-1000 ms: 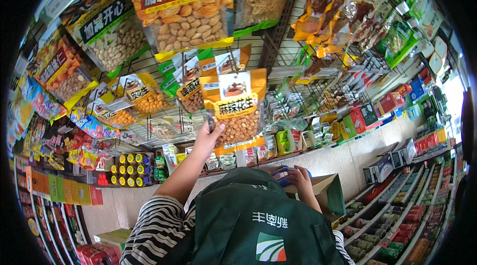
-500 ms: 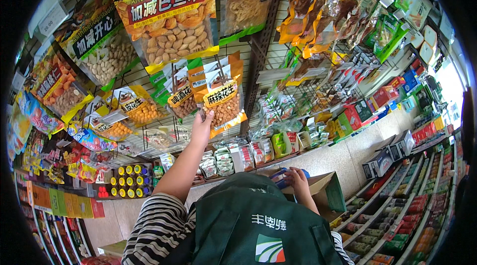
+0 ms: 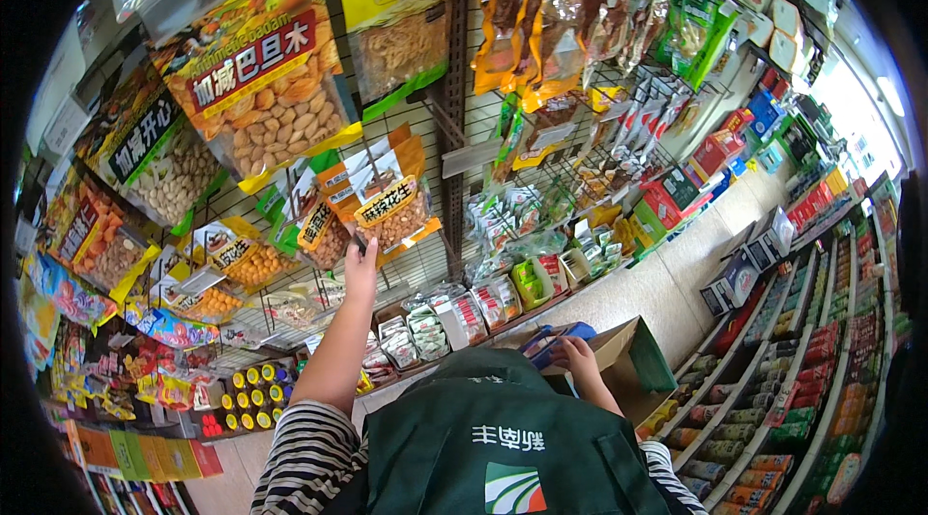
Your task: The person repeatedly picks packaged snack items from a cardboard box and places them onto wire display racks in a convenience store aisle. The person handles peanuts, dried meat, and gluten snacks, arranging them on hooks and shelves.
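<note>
Left hand (image 3: 361, 259) has followed the orange peanut packet (image 3: 391, 211) up and left since a second ago, fingers now pinching its lower edge on the wire rack (image 3: 454, 143). Right hand (image 3: 577, 360) unchanged, gripping blue packets (image 3: 551, 339) over the open carton (image 3: 633, 360). Shop aisle, tiled floor (image 3: 667, 278), shelves right.

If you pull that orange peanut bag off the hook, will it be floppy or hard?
Probably floppy: the peanut bag the left hand touches is thin plastic film. Likely lumpy and fairly light, since loose nuts show through it. It may swing, hanging from the wire rack.
</note>
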The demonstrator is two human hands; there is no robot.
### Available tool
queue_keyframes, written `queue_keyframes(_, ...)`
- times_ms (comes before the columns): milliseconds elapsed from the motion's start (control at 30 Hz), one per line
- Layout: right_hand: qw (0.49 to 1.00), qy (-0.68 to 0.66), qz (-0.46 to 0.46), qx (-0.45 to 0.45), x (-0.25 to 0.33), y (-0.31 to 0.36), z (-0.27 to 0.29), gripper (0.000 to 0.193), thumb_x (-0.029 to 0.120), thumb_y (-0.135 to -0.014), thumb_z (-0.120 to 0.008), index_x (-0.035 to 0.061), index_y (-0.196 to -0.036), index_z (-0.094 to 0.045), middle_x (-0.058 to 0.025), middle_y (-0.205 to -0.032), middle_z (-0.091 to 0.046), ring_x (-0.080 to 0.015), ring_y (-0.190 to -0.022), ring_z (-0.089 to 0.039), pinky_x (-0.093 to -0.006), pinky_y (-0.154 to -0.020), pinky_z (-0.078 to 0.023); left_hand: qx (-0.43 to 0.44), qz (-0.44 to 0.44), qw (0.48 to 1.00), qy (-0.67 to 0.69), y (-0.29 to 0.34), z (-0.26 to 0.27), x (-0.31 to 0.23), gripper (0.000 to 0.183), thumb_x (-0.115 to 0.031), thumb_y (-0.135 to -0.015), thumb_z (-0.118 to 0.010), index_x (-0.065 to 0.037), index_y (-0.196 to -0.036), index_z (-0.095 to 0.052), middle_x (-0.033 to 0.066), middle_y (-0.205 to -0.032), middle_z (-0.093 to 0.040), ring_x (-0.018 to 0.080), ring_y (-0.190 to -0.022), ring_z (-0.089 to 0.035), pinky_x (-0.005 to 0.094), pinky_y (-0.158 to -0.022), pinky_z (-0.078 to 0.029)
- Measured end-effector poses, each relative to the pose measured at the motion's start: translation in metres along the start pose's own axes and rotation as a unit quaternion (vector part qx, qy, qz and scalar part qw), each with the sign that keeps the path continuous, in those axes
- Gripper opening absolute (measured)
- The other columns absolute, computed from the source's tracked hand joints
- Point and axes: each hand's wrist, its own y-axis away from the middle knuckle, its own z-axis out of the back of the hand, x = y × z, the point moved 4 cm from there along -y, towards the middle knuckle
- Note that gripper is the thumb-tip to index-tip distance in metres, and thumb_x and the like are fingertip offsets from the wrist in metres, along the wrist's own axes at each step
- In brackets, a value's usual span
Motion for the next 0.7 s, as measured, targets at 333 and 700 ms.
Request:
queue_keyframes(333, 0.996, 0.017, 0.051, -0.066, -0.011, 0.017, 0.037, 0.022, 0.015, -0.087, -0.043, 0.0020, -0.104, -0.047, -0.0082, -0.087, -0.057, -0.0162, -0.076, -0.057, -0.0265, -0.065, -0.045, 0.266, 0.281, 0.911, 0.139, 0.093, -0.078, 0.023, 0.061, -0.022, -0.080, -0.056, -0.005, -0.128, -0.021, 0.0166, -0.116, -0.038, 0.0248, -0.101, -0.044, 0.0345, -0.082, -0.039)
queue_keyframes(700, 0.861, 0.480, 0.165, -0.034, -0.061, 0.053, 0.060, 0.085, 0.017, -0.071, -0.059, 0.0100, -0.134, -0.002, -0.0262, -0.107, -0.046, -0.0380, -0.088, -0.052, -0.0426, -0.073, -0.044, 0.353, 0.108, 0.929, -0.017, 0.088, -0.159, -0.015, 0.058, -0.022, -0.082, -0.052, -0.009, -0.129, -0.022, 0.0164, -0.127, -0.032, 0.0227, -0.106, -0.041, 0.0356, -0.083, -0.038)
